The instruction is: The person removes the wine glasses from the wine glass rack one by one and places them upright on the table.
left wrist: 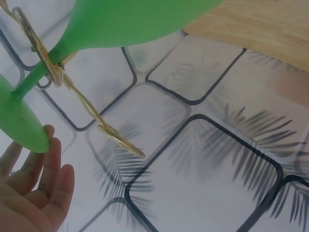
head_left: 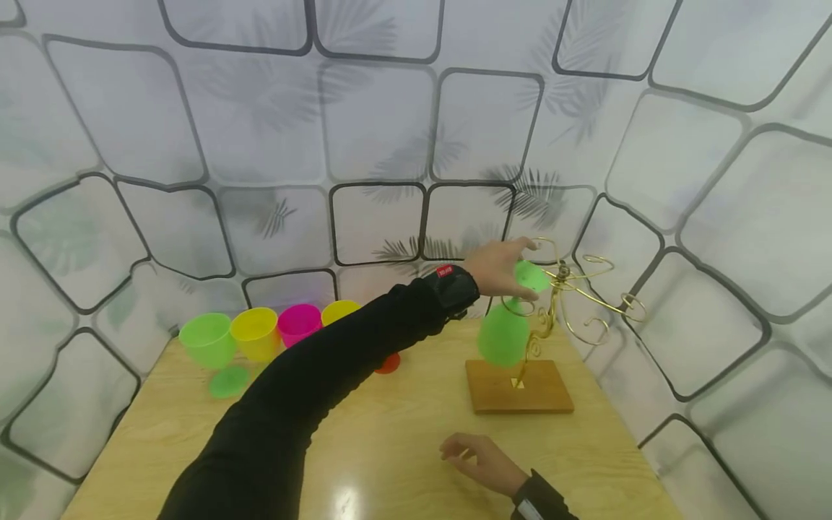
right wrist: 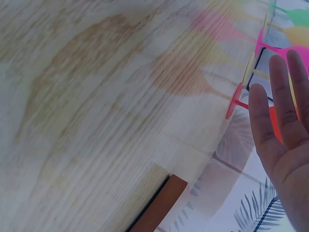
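A green plastic goblet hangs upside down on the gold wire stand, its stem in a curled hook. Around the goblet's round foot, my left hand has thumb and fingers spread apart. In the left wrist view, loosely bent fingers lie at the edge of the green foot; whether they touch it I cannot tell. My right hand is over the near part of the table, fingers loosely bent, holding nothing. The right wrist view shows its fingers nearly straight.
At the left stand a green goblet, a yellow one, a magenta one and another yellow one. A red foot shows beside my left sleeve. The stand's wooden base rests on the table; patterned cloth surrounds it.
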Available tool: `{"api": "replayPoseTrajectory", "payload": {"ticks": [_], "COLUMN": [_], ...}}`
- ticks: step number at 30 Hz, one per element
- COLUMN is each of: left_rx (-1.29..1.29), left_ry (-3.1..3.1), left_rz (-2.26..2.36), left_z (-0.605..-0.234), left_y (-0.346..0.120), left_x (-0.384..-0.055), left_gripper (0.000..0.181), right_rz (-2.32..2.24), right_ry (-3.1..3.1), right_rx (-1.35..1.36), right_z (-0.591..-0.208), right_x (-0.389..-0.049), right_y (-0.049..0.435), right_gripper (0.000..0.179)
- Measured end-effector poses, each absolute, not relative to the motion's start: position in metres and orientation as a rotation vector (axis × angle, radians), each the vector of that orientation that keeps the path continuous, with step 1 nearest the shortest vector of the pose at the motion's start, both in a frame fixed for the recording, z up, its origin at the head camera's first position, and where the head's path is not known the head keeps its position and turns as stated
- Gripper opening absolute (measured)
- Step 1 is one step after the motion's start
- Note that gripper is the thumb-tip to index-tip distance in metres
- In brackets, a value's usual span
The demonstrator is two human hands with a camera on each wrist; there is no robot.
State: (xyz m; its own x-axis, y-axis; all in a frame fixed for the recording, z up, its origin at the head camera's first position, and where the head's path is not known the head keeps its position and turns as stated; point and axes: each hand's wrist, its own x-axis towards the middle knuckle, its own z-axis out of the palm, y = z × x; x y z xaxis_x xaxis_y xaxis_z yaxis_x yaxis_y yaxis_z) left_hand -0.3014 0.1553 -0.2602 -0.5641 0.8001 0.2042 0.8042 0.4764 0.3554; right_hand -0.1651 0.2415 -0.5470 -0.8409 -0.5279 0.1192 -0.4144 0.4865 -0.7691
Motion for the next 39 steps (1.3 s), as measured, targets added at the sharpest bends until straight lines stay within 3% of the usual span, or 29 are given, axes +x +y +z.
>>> {"api": "replayPoseTrajectory", "payload": {"ticks": [26,39], "left_rx": [-1.694,-1.811], "left_ry": [-2.550,-2.491], "left_rz": [-0.706,-0.576], "left_z": [-0.258,-0.263], "left_y": [0.183,0.149], "left_x": [-0.269,-0.263], "left_gripper": [0.085,0.081], "right_rz": [-1.305,-1.291], "right_ry": [2.593,2.599], "right_rx": [-0.823,-0.889], "right_z": [-0.550,-0.554], "right_x": [-0.163,-0.166], "right_y": [0.242,0.239], "right_gripper": [0.024,0.026]}}
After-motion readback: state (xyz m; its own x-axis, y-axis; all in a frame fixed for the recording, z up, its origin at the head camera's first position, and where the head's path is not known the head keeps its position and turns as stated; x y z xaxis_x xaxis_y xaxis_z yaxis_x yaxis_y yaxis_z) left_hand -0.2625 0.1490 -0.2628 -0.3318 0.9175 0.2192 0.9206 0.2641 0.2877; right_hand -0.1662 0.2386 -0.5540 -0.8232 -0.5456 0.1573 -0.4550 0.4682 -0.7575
